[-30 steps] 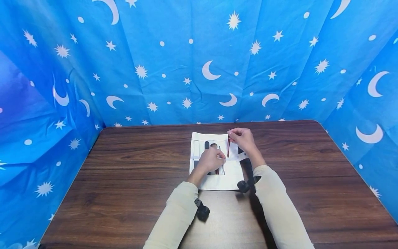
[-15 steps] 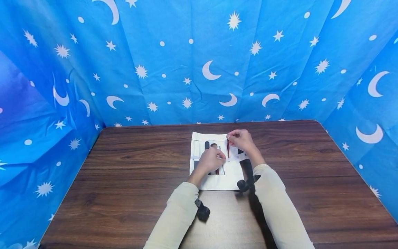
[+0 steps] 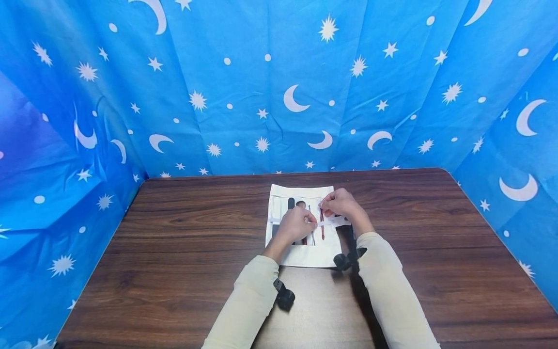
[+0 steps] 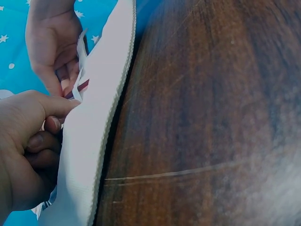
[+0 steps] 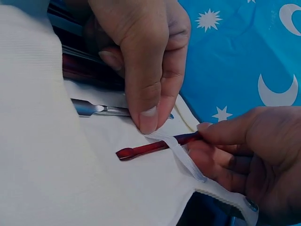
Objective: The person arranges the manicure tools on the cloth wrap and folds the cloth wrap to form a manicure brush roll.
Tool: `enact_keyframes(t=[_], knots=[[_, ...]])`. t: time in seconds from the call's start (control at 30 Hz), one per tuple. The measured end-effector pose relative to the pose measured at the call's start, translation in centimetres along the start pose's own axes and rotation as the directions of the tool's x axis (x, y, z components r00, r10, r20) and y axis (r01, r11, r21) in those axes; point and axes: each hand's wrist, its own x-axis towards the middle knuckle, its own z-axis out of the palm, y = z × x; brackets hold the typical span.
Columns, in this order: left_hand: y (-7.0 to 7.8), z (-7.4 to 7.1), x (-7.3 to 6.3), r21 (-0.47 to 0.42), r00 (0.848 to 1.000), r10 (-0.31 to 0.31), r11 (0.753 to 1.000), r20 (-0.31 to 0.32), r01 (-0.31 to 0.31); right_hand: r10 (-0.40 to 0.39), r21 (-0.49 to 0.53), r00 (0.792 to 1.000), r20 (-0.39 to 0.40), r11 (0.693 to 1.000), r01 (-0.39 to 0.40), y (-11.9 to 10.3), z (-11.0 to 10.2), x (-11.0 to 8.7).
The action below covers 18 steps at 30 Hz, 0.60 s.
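A white fabric tool case (image 3: pixel 309 257) lies spread on the table, with a white elastic band (image 5: pixel 184 160) across it. My left hand (image 3: pixel 296 224) pinches that band between thumb and forefinger and lifts it. In my right hand (image 3: pixel 340 203), a slim dark red metal tool (image 5: pixel 143 150) with a flat, spade-like tip is pinched by its far end. The red tool passes under the band, its tip beyond it over the white cloth. Beside it a silver cuticle pusher (image 5: pixel 86 107) sits in the case, partly behind my left fingers.
A black tool (image 3: pixel 290 203) and a brush (image 3: pixel 301 204) stand in the case left of my hands. The brown wooden table (image 3: pixel 174 271) extends around it, and blue star-patterned cloth (image 3: pixel 244 87) hangs behind.
My right hand has moved toward me, sliding the red tool down under the band so its tip now shows on the near side. The left hand keeps its hold on the band.
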Motion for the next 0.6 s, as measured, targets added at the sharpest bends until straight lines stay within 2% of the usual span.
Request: enact_keyframes(t=[0.3, 0.6], knots=[[-0.13, 0.00, 0.04, -0.015, 1.000, -0.018, 1.000, 0.010, 0.018, -0.010, -0.118, 1.000, 0.019, 0.993, 0.012, -0.10, 0.33, -0.61], [-0.18, 0.02, 0.02, -0.013, 1.000, 0.008, 1.000, -0.001, -0.008, -0.016, -0.193, 1.000, 0.027, 0.981, 0.021, -0.50, 0.31, -1.04]])
